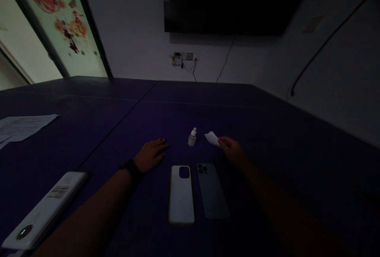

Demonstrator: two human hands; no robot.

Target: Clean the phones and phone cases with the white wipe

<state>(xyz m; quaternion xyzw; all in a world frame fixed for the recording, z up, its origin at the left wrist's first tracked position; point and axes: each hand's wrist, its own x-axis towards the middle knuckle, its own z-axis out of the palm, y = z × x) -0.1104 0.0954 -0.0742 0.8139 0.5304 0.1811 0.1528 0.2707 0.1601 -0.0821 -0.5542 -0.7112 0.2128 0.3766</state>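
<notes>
My right hand (233, 150) pinches the near edge of a small white tissue (212, 138), just above the dark table (148, 122) or resting on it; I cannot tell which. To the left, my left hand (151, 154) lies flat on the table with its fingers spread and nothing in it. Between the hands stands a small clear dropper bottle (192, 139) with a white top, upright. Nearer to me lies a pale phone case (181, 199) with a camera cutout. Right beside it a smartphone (212, 193) rests back up, its camera lenses at the top left.
A white power bank (46, 211) with a small lit display lies at the front left. Printed paper sheets (25, 127) are at the left edge. Beyond the table, a large dark screen (234, 3) hangs above wall sockets (184, 56) with cables.
</notes>
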